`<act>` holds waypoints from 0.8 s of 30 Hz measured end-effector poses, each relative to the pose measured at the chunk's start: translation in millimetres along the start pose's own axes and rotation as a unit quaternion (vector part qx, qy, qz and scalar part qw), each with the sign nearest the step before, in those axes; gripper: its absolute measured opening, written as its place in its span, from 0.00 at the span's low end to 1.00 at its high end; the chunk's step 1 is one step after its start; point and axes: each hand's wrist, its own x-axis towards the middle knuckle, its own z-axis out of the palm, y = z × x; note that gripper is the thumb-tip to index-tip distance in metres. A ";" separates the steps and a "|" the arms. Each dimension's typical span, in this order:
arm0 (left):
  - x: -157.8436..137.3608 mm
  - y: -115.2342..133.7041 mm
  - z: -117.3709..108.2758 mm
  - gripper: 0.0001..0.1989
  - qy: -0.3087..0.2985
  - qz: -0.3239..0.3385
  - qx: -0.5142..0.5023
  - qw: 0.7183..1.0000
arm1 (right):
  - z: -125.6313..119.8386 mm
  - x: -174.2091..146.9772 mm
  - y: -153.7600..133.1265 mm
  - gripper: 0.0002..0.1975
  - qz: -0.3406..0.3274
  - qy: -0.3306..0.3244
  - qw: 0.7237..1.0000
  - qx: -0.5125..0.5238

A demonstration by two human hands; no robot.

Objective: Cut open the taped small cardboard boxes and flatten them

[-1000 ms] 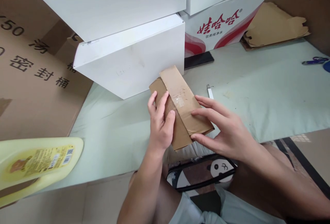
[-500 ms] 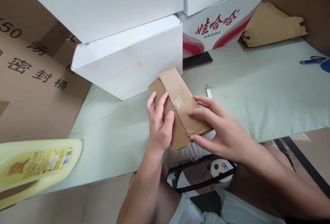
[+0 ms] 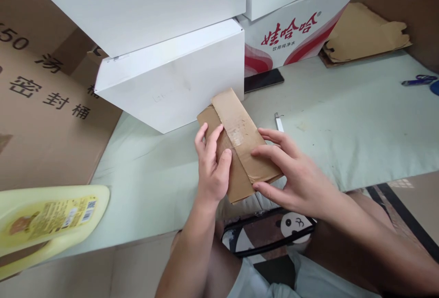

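A folded piece of brown cardboard (image 3: pixel 248 149) lies tilted in front of the white box, with an overlapping flap and a strip of clear tape across the seam. My left hand (image 3: pixel 212 165) holds its left side, fingertips and thumb resting on the upper face. At the lower right corner, my right hand (image 3: pixel 288 167) grips it, thumb by the bottom edge and fingers over the flap. Just beyond my right fingers is a white-handled cutter (image 3: pixel 279 122), partly hidden by the hand. The cardboard's underside cannot be seen.
White boxes (image 3: pixel 171 78) stand along the back, beside a red-and-white carton (image 3: pixel 295 37). A black phone (image 3: pixel 264 80) lies before them. Flattened cardboard (image 3: pixel 366 35) and blue scissors (image 3: pixel 418 80) are right. A yellow bottle (image 3: pixel 55 220) and large brown carton (image 3: pixel 44 119) occupy the left.
Both hands keep their places on the cardboard, and its lower edge has dipped very slightly. The view has shifted a little.
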 end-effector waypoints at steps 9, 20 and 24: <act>0.0 0.6 1.1 0.23 0.008 -0.001 -0.002 1.000 | -1.4 -1.4 -0.7 0.19 0.008 -0.006 1.000 0.008; 0.2 1.4 0.1 0.24 -0.003 0.003 0.001 1.000 | -3.0 -0.5 -0.6 0.19 0.015 -0.007 1.000 0.012; 0.2 1.4 0.2 0.24 -0.007 0.005 0.007 1.000 | -3.5 0.3 -1.7 0.16 0.016 -0.007 1.000 0.018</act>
